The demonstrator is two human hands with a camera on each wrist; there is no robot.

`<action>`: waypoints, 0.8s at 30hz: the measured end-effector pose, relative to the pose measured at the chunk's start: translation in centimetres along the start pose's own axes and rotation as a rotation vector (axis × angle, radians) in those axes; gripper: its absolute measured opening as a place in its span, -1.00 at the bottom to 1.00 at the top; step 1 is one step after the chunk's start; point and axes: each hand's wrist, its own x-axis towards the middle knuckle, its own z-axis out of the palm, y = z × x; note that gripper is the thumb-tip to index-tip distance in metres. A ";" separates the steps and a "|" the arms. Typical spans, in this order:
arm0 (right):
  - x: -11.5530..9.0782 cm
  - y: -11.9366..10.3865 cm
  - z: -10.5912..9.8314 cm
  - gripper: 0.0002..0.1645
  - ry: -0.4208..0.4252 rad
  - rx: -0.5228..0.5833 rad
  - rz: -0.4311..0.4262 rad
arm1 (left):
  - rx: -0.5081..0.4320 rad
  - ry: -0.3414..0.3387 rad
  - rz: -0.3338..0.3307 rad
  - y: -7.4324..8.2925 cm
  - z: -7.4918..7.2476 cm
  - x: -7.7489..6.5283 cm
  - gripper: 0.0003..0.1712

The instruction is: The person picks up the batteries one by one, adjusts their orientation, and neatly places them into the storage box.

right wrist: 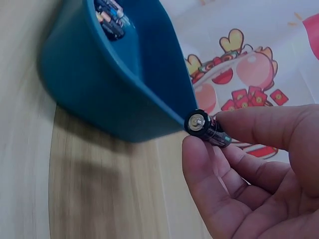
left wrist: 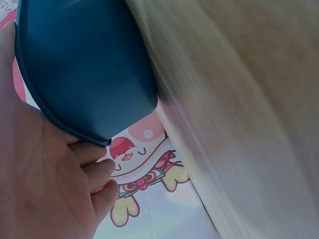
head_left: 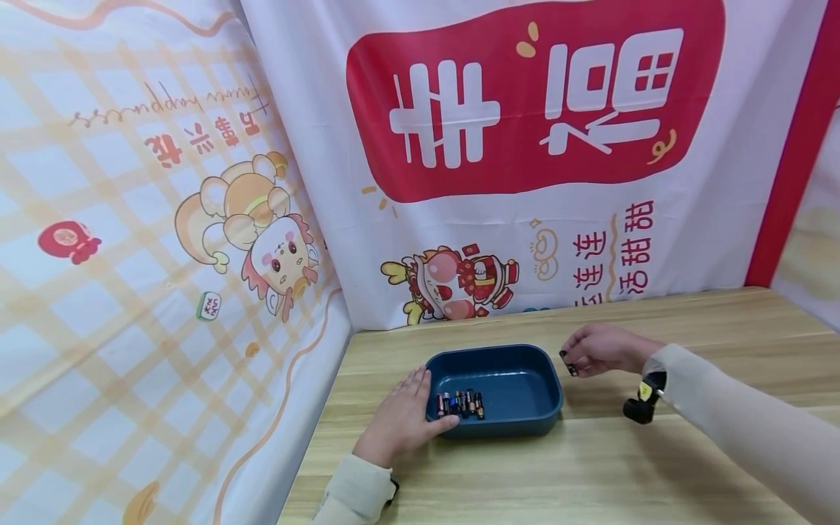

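Observation:
A dark blue rectangular basin [head_left: 499, 429] stands on the table with several small batteries [head_left: 461, 403] lying together at its left end. My left hand [head_left: 405, 417] rests against the basin's left end, its fingers fairly straight along the rim and the thumb on the front edge. In the left wrist view, fingertips touch the rim [left wrist: 65, 130]. My right hand [head_left: 600, 350] is just beyond the basin's right end. Between thumb and fingers it pinches a black battery [right wrist: 208, 130], one metal end turned to the right wrist camera.
The wood-grain table [head_left: 499, 481] extends in front of the basin and to its right. A printed cloth [head_left: 315, 146] hangs along the left side and behind the table. A black device [head_left: 639, 408] is strapped at the right wrist.

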 end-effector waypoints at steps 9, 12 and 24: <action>1.3 -1.7 1.9 -0.69 -0.013 -0.029 0.004 | 0.005 0.009 0.004 0.1 -0.1 -0.1 0.25; 1.8 -2.0 2.6 -0.74 -0.010 -0.037 0.003 | 0.016 0.012 0.007 0.1 -0.1 0.0 0.25; 3.7 -2.0 5.1 -0.80 -0.001 -0.013 -0.003 | 0.023 0.002 0.009 0.1 0.0 0.0 0.26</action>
